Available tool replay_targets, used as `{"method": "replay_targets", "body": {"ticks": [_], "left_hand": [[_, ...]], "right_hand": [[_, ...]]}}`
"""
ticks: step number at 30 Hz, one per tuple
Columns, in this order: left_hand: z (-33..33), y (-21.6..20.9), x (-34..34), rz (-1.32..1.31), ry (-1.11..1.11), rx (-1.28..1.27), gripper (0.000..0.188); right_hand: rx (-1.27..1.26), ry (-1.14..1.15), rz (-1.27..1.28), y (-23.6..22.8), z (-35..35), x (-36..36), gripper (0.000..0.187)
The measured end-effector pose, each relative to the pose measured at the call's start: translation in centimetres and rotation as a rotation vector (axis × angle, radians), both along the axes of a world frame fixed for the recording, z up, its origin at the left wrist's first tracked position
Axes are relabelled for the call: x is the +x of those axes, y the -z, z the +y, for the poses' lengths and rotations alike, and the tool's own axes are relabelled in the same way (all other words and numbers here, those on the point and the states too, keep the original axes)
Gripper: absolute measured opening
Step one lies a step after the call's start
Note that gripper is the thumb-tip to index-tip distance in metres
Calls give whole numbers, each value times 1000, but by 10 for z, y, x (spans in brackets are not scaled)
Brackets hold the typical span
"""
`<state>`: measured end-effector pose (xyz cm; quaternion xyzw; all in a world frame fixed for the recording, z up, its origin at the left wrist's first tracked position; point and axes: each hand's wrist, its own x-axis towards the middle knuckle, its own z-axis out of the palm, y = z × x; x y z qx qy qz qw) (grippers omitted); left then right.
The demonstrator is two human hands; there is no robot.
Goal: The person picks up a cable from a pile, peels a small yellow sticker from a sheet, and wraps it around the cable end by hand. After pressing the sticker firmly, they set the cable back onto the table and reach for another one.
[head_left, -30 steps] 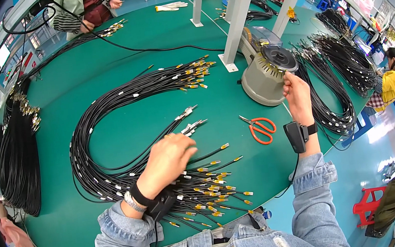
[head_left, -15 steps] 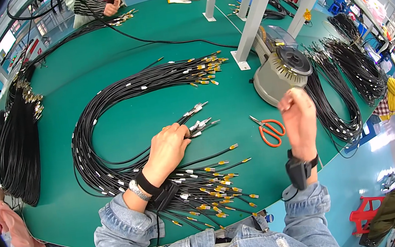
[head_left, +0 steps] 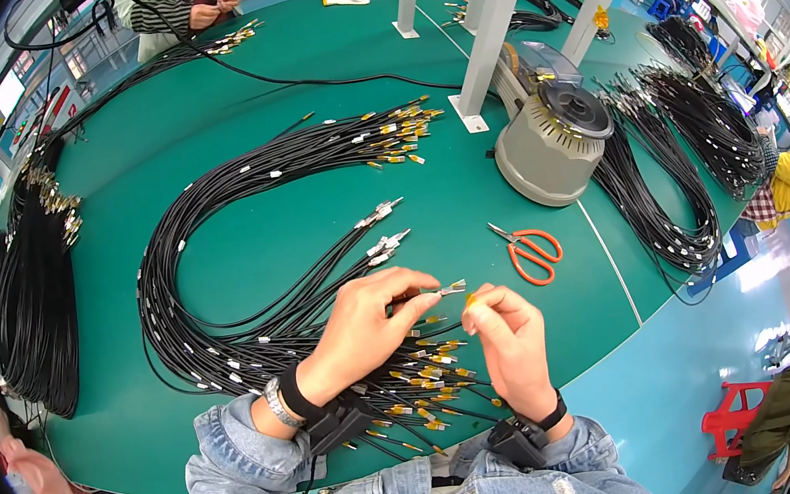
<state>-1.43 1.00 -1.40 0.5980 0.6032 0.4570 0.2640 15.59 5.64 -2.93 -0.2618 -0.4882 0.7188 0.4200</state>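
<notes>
The cable end [head_left: 452, 288], likely light, springy and best held just behind its tip, is pinched in the left hand [head_left: 363, 324] at the near middle; the right hand [head_left: 510, 332] grips a yellow scrap [head_left: 470, 300] just right. Other cable tips [head_left: 425, 376] crowd nearer, snips [head_left: 539, 252] lie right, a round dispenser [head_left: 549, 160] far right.
</notes>
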Motion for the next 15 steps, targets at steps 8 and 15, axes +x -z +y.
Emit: {"method": "replay_targets", "body": {"ticks": [8,15], "left_hand": [[-8,18,13,458,-114,497,22],[-11,19,15,536,-115,543,26]], "right_hand": [[63,50,-36,4,-15,-6,5],[117,76,-74,9,-13,-10,4]]}}
